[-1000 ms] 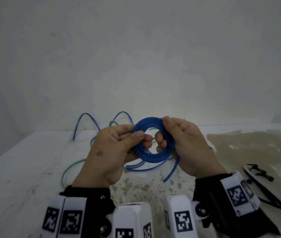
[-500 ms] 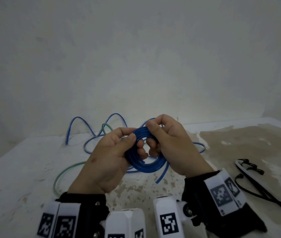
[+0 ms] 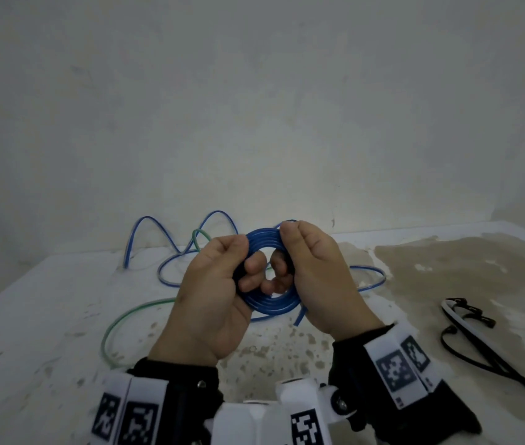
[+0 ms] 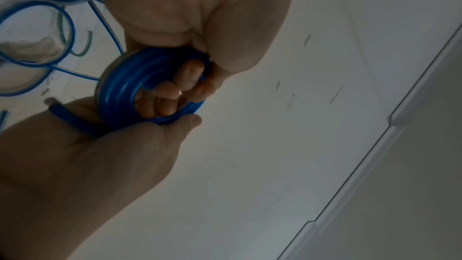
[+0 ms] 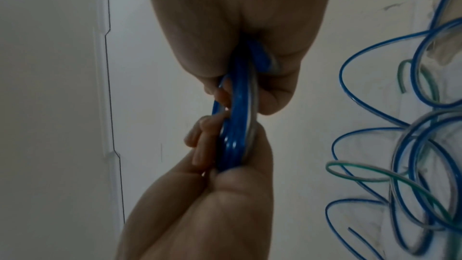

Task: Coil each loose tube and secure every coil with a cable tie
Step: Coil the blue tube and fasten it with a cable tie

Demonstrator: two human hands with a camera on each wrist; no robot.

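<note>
A blue tube wound into a small coil (image 3: 269,306) is held up above the table, facing me. My left hand (image 3: 213,293) grips its left side, thumb on top and fingers curled through the hole. My right hand (image 3: 315,271) pinches the right side, thumb at the top edge. A short free end (image 3: 299,317) sticks out below the coil. The left wrist view shows the coil (image 4: 117,90) flat-on with fingers inside it. The right wrist view shows the coil (image 5: 237,126) edge-on between both hands.
More loose blue tube (image 3: 371,277) loops over the white table (image 3: 30,316) behind my hands. A green tube (image 3: 120,319) curves at the left. Black cable ties (image 3: 473,351) and a white one (image 3: 450,314) lie at the right on a stained patch.
Both hands kept hold of the blue coil and shifted their grip round it. My right thumb now sits at the top edge. The coil looks tighter than a second ago.
</note>
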